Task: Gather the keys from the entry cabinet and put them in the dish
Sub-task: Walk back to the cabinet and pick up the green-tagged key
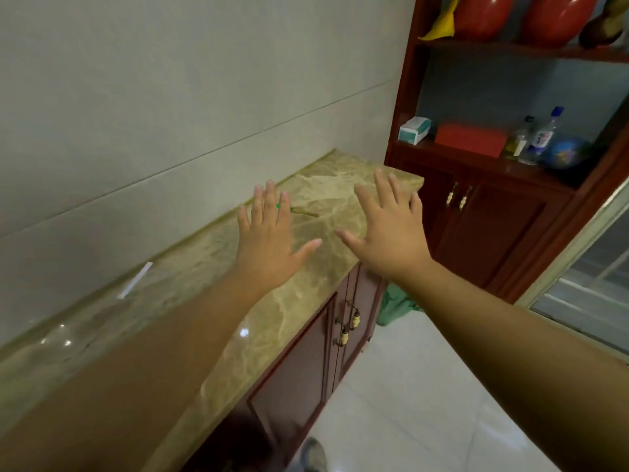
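Note:
Both hands hover palm down with fingers spread over the marble top (316, 192) of the entry cabinet. My left hand (269, 240) is partly in front of a small brass-coloured key (306, 212) with a green tag that lies on the marble. My right hand (388, 233) is over the cabinet's front right part, holding nothing. No dish shows in this view. The cabinet's dark red doors (296, 373) are below the top, closed.
A white strip (135, 280) lies on the marble near the wall at the left. A tall red-brown shelf unit (490, 206) stands to the right with boxes, bottles and vases. A green bag (394, 304) sits on the white floor between the cabinets.

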Available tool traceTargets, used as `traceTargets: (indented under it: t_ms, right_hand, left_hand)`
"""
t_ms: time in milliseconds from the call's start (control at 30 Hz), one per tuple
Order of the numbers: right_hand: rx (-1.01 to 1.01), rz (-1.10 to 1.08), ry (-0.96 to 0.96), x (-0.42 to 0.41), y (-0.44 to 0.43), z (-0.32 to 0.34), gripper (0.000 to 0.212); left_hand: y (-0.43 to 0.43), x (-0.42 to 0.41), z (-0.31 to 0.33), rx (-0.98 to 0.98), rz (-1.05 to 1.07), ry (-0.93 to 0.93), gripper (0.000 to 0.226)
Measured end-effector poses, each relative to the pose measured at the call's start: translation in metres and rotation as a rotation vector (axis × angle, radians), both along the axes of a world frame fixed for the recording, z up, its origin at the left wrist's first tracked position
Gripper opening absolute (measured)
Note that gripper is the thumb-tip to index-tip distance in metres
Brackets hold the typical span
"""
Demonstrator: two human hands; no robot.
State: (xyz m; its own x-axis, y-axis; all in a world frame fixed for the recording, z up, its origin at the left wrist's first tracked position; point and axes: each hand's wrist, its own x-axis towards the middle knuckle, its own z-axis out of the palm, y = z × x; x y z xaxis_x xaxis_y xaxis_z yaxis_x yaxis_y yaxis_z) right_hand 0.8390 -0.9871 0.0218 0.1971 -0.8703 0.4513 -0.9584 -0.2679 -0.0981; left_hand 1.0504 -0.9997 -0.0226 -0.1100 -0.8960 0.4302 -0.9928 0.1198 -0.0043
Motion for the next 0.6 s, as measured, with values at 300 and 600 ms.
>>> traceTargets:
  t_ms: [300,600]
  right_hand:
    - [0.072,0.058,-0.007,0.038,-0.135,-0.015,0.073]
    - [0.174,0.182,0.014,0.069,-0.211,-0.06,0.063]
  left_hand:
    - [-0.117,0.025,-0.014,0.036,-0.001,0.011,0.103]
    - [-0.162,0.046,-0.04,0.118,0.104,-0.003,0.102]
